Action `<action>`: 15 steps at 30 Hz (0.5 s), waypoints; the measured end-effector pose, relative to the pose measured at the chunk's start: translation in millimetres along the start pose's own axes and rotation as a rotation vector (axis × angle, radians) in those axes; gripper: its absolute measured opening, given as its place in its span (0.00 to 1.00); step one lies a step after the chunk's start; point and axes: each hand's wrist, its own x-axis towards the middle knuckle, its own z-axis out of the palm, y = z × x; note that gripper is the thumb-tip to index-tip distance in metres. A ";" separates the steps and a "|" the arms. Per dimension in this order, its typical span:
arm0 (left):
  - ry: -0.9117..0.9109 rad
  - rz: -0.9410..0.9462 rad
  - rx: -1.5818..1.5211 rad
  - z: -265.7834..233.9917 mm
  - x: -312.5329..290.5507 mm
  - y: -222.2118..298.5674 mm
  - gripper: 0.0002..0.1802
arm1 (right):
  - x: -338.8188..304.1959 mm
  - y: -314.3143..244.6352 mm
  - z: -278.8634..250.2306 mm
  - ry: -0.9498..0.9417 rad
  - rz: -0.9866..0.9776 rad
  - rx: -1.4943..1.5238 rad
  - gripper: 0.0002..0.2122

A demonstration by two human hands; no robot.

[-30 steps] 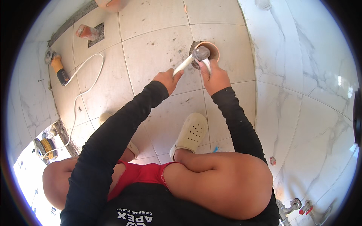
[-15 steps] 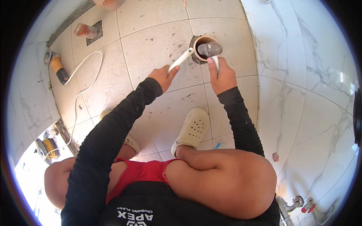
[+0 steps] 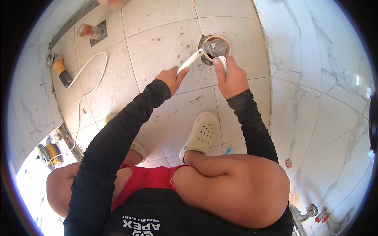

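Note:
An orange pipe end point(image 3: 229, 46) stands in a rough hole cut in the tiled floor. My right hand point(image 3: 232, 80) is wrapped round the white handle of a hammer point(image 3: 216, 47), whose grey, worn head hangs over the pipe's mouth and hides much of it. In my left hand point(image 3: 170, 80) is a slim white bar point(image 3: 190, 61) with a small dark hole at its far end. That end reaches the pipe's left rim beside the hammer head. The bar's lower end is hidden in my fist.
At the left lie an angle grinder point(image 3: 60, 70) with a white cord point(image 3: 103, 59) and a reddish block point(image 3: 89, 31) beside a square floor opening point(image 3: 100, 34). A cable reel point(image 3: 51, 154) stands lower left. Marble-patterned wall tiles point(image 3: 295, 110) rise on the right, with metal pipe fittings point(image 3: 307, 212) below.
The hammer head has shifted slightly left and tilted over the pipe, as my right hand turned a little. My left hand and the white bar have barely moved.

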 end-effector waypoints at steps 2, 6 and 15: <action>-0.009 -0.004 0.000 1.0 0.3 -1.8 0.39 | -1.9 -8.6 -3.4 0.032 -0.075 -0.005 0.18; -0.003 0.003 0.007 1.2 -0.3 -2.7 0.39 | -3.5 -15.0 1.8 -0.010 -0.049 -0.042 0.17; -0.003 0.000 -0.022 -3.0 1.7 5.2 0.38 | -5.6 13.4 18.5 -0.031 0.046 -0.061 0.18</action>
